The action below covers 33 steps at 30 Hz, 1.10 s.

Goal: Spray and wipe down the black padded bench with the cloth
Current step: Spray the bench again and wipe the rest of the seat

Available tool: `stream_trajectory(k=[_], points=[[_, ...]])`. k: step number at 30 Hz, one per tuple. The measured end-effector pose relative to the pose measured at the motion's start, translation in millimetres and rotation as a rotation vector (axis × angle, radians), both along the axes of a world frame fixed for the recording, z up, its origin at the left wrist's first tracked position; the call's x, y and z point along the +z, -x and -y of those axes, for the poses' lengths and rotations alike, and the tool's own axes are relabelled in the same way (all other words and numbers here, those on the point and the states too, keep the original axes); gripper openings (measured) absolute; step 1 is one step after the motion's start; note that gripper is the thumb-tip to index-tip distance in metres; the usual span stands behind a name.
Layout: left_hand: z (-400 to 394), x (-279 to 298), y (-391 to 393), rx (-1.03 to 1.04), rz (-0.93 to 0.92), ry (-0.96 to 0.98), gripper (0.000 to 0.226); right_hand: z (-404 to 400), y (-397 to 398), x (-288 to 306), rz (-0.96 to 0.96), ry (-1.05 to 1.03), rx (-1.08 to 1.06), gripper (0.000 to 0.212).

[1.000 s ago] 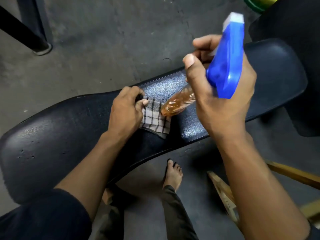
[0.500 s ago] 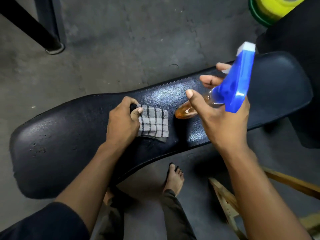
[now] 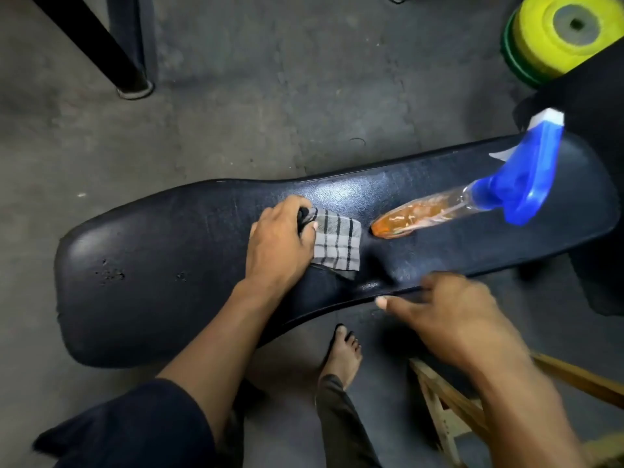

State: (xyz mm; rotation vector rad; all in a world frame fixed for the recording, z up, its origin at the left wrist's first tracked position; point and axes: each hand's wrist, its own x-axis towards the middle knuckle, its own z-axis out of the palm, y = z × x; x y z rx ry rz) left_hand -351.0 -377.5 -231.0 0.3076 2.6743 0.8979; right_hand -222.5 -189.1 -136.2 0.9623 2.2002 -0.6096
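The black padded bench (image 3: 152, 271) runs across the view from lower left to upper right. My left hand (image 3: 278, 246) is shut on a grey checked cloth (image 3: 337, 246) and presses it flat on the bench's middle. A spray bottle (image 3: 472, 204) with orange liquid and a blue trigger head stands on the bench right of the cloth, free of any hand. My right hand (image 3: 449, 312) hovers at the bench's near edge, fingers spread, holding nothing; it is blurred.
Yellow and green weight plates (image 3: 553, 35) lie at the top right. A black metal leg (image 3: 111, 52) stands on the concrete floor at the top left. A wooden frame (image 3: 449, 410) sits at the lower right beside my bare foot (image 3: 342, 356).
My right hand let go of the spray bottle, which now stands on the bench, and pulled back to the near edge. My left hand stayed on the cloth.
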Motion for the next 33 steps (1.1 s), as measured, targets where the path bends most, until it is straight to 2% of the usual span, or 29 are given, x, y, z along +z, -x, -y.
stream_trajectory(k=[3, 4, 7, 9, 14, 18, 22, 25, 28, 30, 33], points=[[12.9, -3.9, 0.9, -0.024, -0.033, 0.060, 0.042, 60.5, 5.1, -14.9, -0.472, 0.037, 0.149, 0.053], [20.5, -5.1, 1.5, -0.029, -0.048, 0.075, 0.046, 76.7, 13.5, -29.3, -0.542, 0.044, 0.208, 0.054], [52.9, -9.1, 6.6, -0.063, -0.129, 0.152, 0.053, 103.1, 50.0, -81.4, -0.435, -0.104, 0.437, 0.064], [86.8, -15.1, 12.4, -0.076, -0.179, 0.215, 0.056, 115.8, 74.4, -114.4, -0.390, -0.204, 0.542, 0.060], [183.0, -33.9, 36.0, -0.030, -0.263, 0.371, 0.059, 179.8, 123.6, -143.3, -0.563, -0.203, 0.659, 0.061], [243.5, -43.8, 33.9, -0.006, -0.272, 0.425, 0.061, 236.9, 83.1, -144.2, -0.615, -0.182, 0.840, 0.063], [254.2, -45.7, 29.5, -0.028, -0.317, 0.432, 0.064, 233.4, 40.4, -137.8, -0.524, -0.224, 0.846, 0.063], [256.1, -47.8, 30.5, -0.013, -0.331, 0.431, 0.063, 227.4, 76.6, -138.6, -0.466, -0.300, 0.675, 0.062], [259.7, -53.7, 32.0, -0.019, -0.338, 0.419, 0.061, 244.0, 141.6, -145.0, -0.525, -0.315, 0.523, 0.062], [261.6, -55.8, 33.6, -0.011, -0.328, 0.409, 0.058, 269.4, 164.2, -147.4, -0.570, -0.298, 0.552, 0.062], [264.1, -56.1, 33.6, -0.013, -0.312, 0.379, 0.057, 301.0, 144.3, -147.5, -0.606, -0.259, 0.680, 0.062]])
